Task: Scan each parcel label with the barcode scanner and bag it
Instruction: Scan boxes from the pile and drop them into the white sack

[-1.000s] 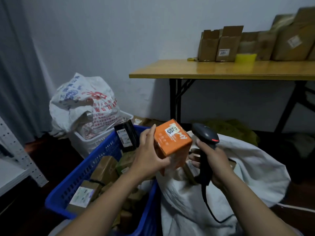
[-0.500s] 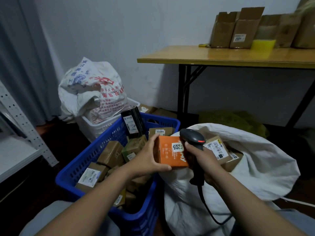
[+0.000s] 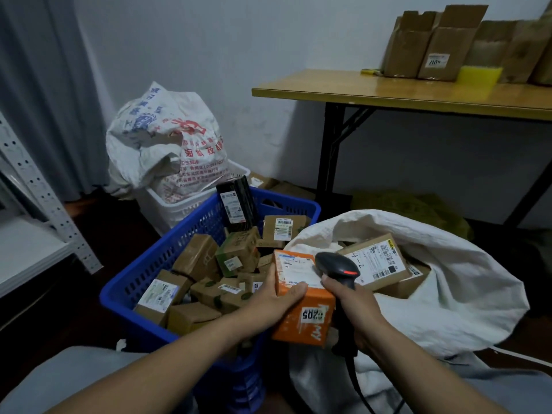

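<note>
The left hand (image 3: 268, 303) grips the orange box (image 3: 307, 327), held above the 9 o'clock edge of the white bag (image 3: 463, 294). The right hand (image 3: 355, 309), at the box's 3 o'clock, is clamped on the scanner (image 3: 337, 265). The box seems light, stiff cardboard: hold its sides, leaving the label free.

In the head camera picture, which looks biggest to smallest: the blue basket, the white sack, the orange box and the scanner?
The white sack and the blue basket look about alike, so I won't rank those two.
Then the orange box.
Smallest: the scanner.
</note>
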